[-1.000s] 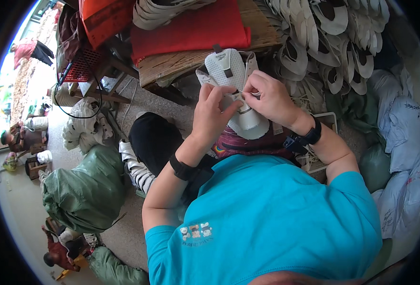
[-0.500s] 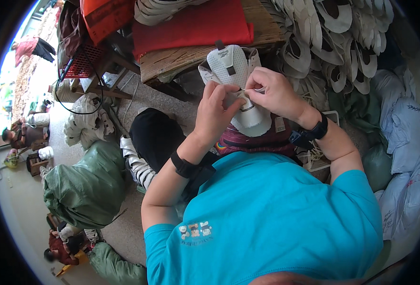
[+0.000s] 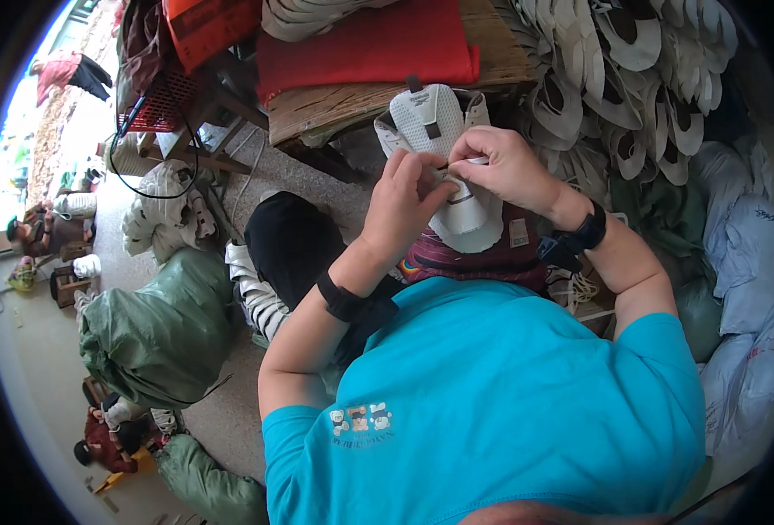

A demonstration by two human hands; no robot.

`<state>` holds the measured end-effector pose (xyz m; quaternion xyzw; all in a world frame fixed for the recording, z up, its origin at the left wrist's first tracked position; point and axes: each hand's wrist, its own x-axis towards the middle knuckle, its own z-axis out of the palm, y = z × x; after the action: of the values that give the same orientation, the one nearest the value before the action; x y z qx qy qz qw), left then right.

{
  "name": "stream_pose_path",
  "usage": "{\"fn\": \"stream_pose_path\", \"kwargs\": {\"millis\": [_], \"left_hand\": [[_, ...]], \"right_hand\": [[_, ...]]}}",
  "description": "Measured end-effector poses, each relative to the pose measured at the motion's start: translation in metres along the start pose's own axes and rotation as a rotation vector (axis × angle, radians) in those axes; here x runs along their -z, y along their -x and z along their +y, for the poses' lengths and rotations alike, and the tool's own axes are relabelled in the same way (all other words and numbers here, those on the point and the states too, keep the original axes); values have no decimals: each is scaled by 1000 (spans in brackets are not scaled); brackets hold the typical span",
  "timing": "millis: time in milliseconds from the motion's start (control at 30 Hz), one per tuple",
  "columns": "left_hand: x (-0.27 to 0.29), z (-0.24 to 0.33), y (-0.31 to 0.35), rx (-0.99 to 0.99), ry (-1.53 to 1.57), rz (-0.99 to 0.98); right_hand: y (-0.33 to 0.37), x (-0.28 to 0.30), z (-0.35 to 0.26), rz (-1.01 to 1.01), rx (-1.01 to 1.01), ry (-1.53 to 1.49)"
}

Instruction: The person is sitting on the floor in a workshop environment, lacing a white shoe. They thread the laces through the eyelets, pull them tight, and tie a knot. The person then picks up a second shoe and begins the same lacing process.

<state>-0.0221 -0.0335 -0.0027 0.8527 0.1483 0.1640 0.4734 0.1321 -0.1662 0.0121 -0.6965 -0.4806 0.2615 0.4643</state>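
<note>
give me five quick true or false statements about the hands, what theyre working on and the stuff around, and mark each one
1. The left hand and right hand are both at the white shoe upper. True.
2. The person wears gloves. False: both hands are bare.
3. The red cloth lies on the floor. False: it lies on the wooden table.
4. Each wrist has a black band around it. True.
5. Many pale shoe pieces are massed to the person's left of the table. False: they are to the right of it.
</note>
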Motion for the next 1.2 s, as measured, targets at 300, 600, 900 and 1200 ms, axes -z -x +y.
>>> {"fn": "stream_pose_path", "kwargs": {"millis": [300,600,900,1200], "left_hand": [[1,-4,-1,50,55,-20],[6,-7,3,-65,95,-17],[10,-20,-1,-448,-167,202],[48,-29,-1,-497,-482,173]], "right_hand": [[7,-4,7,154,144,264],[-4,-7,-37,16,30,258],[-1,-11,-29,38,45,169],[-1,-16,-35,55,-2,196]]}}
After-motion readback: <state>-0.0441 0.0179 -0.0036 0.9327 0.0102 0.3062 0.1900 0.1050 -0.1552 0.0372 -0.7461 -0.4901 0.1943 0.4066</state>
